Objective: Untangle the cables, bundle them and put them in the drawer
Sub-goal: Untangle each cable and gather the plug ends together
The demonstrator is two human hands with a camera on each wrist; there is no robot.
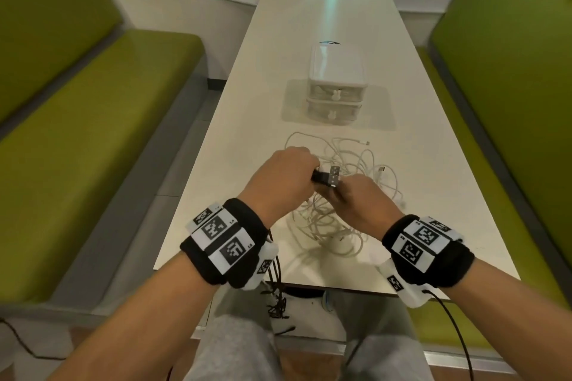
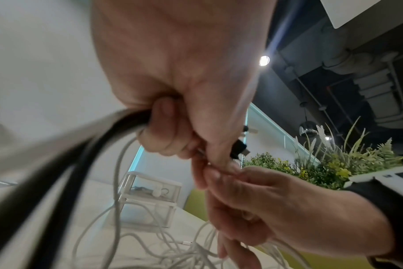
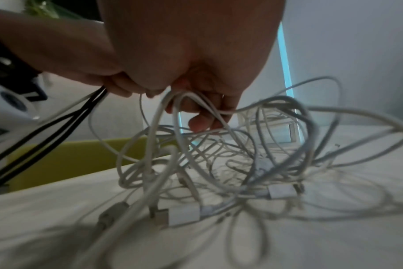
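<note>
A tangle of white cables [image 1: 343, 210] lies on the white table [image 1: 235, 164] in front of me. My left hand [image 1: 289, 176] grips a folded black cable [image 2: 65, 163]; its two USB plugs [image 1: 329, 179] stick out to the right of the fist. My right hand [image 1: 353, 199] is just right of those plugs, fingers curled round white cable strands [image 3: 179, 109] lifted off the pile. The two hands touch above the tangle. A small white two-drawer unit [image 1: 335, 86] stands beyond the cables, both drawers closed.
Green padded benches [image 1: 93, 133] flank the narrow table on both sides. Loose white plugs [image 3: 184, 213] lie on the tabletop under the right hand. The near table edge [image 1: 309, 283] is close to my knees. Green plants [image 2: 334, 163] stand off to the side.
</note>
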